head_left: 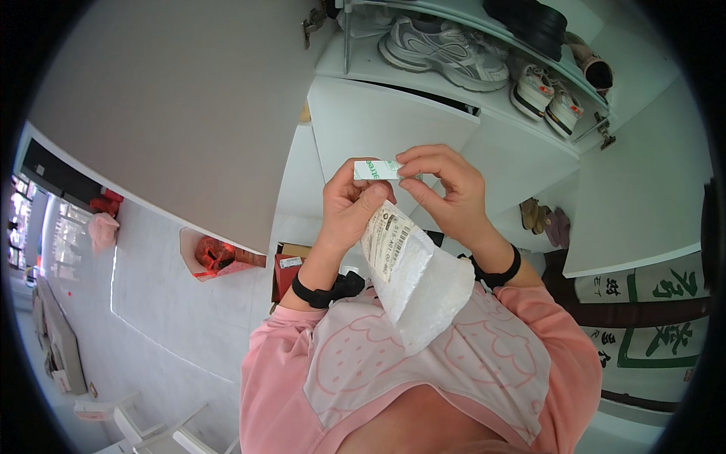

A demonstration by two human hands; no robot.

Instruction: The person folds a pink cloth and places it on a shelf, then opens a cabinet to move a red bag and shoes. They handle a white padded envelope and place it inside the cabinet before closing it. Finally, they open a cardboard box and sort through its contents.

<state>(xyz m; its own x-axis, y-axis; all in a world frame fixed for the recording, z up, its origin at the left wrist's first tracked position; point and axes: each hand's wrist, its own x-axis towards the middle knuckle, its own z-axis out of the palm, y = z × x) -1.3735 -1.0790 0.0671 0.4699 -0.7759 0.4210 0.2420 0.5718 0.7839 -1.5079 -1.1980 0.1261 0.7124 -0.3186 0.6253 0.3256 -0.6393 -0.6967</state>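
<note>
In front of my chest, my left hand (pixel 353 203) grips a translucent bubble-wrap pouch (pixel 422 278) by its upper end; the pouch hangs down and bears a printed label. The same hand's fingers support a small white box (pixel 374 169) with green print, just above the pouch. My right hand (pixel 448 184) touches the box's right end between thumb and fingers. Whether the box is open at that end is hidden by the fingers.
An open shoe cabinet stands ahead, with grey sneakers (pixel 448 54) and small white shoes (pixel 547 99) under a glass shelf (pixel 510 40). Large cabinet doors (pixel 170 113) flank it. A red box (pixel 282 276) and a bag with red contents (pixel 190 249) are on the floor at left.
</note>
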